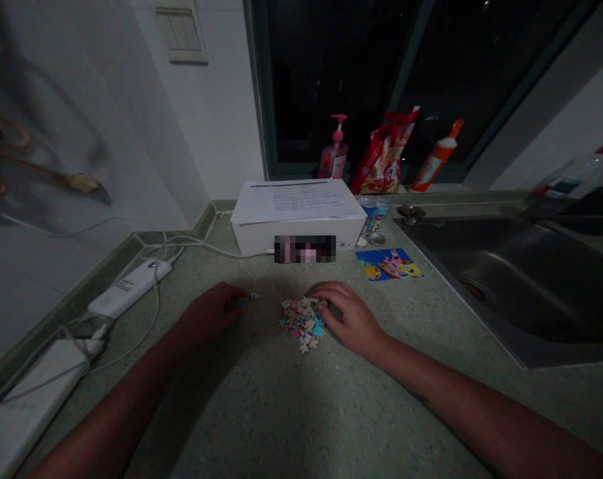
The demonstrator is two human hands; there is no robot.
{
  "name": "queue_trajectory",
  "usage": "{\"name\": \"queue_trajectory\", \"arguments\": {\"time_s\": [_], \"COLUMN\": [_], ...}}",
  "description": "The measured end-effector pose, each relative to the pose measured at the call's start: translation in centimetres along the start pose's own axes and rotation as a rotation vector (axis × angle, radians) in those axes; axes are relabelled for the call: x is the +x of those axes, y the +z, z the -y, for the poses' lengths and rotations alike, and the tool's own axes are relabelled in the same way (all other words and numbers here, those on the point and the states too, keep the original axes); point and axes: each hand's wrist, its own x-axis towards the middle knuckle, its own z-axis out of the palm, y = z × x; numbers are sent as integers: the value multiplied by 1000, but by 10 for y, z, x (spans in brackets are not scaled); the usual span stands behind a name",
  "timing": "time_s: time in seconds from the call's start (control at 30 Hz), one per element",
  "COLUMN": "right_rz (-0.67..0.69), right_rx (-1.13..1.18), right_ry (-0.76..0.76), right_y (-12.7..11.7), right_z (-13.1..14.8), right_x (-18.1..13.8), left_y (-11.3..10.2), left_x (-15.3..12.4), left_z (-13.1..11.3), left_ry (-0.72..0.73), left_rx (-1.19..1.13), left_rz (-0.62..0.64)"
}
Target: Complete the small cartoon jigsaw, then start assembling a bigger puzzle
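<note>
A heap of small jigsaw puzzle pieces (301,322) lies on the counter, some showing bare tan backs and others coloured faces. At its right side rests my right hand (351,316), fingers stretched over the far edge and thumb apart, touching the pieces. My left hand (211,309) is left of the heap, fingers curled, with a small blue puzzle piece (238,303) between thumb and forefinger. Just beyond those fingertips a loose puzzle piece (254,296) sits on the counter. Behind the right hand lies a blue picture card (390,265) with cartoon figures.
A white box (251,233) with a printed sheet on top stands behind the heap. Power strips (129,289) and cables run along the left. To the right is a metal sink (481,293). A pump bottle (333,159), red bag (386,156) and orange-capped bottle (436,159) line the window.
</note>
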Motion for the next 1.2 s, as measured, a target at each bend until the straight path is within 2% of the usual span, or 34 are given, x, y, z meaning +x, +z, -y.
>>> {"name": "queue_trajectory", "arguments": {"time_s": [0.3,0.57,0.77,0.93,1.2], "right_rz": [2,-16,6,57,114], "right_rx": [1,-22,-91,-172,-228], "right_ry": [5,14,-65,-94,-42], "right_y": [0,1,7,12,15], "right_z": [1,-1,-5,-6,-8], "right_x": [0,0,1,7,9], "left_y": [1,13,15,16,26], "left_x": [0,-1,-2,-8,-14], "left_z": [-8,-15,-24,-37,-50], "left_ry": [-29,-17,-38,-53,4], "left_rx": [31,0,42,37,-22], "left_rz": [-28,-149,-162,-231,-238]}}
